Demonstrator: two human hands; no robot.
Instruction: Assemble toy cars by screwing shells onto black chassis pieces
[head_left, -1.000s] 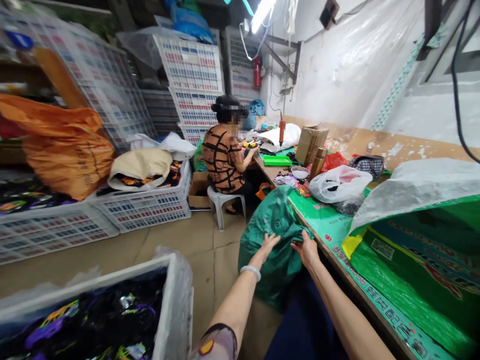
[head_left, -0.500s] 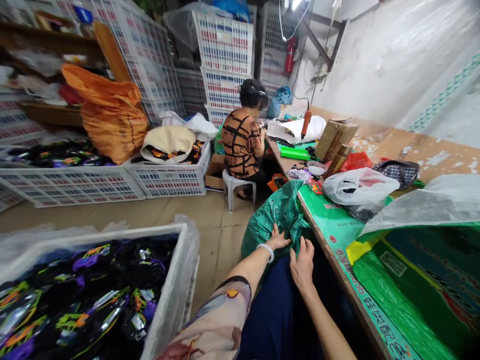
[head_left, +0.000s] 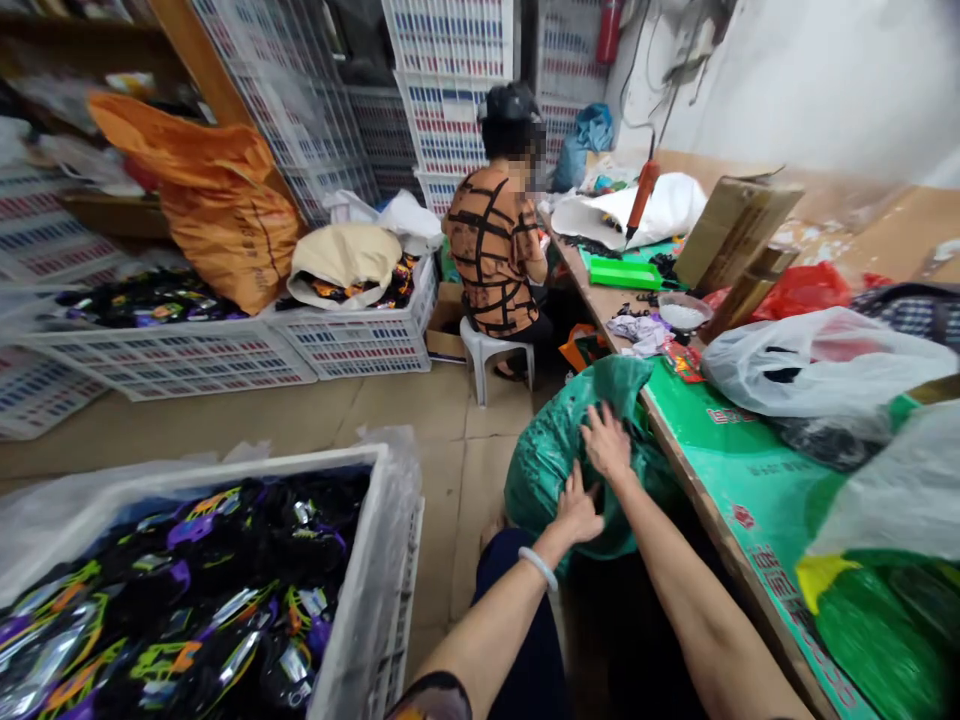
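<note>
A green woven plastic sack (head_left: 547, 465), bulging and creased, stands between my knees and the table edge. My right hand (head_left: 607, 442) lies on its upper part with fingers spread. Lower and a little left, my left hand (head_left: 580, 512), wearing a pale bracelet at the wrist, rests on the sack with its fingers stretched out. The hands are close together. I cannot see what is inside the sack.
A white crate (head_left: 375, 500) of black packaged items stands at lower left. On the right is a table (head_left: 720, 440) with a white plastic bag (head_left: 817, 365), cardboard (head_left: 731, 230) and a green tray (head_left: 626, 273). A co-worker (head_left: 495, 250) sits ahead on a stool (head_left: 480, 355).
My right hand has moved forward from beside the sack onto its upper part. The left hand now sits lower on the sack. The view has shifted downward.
</note>
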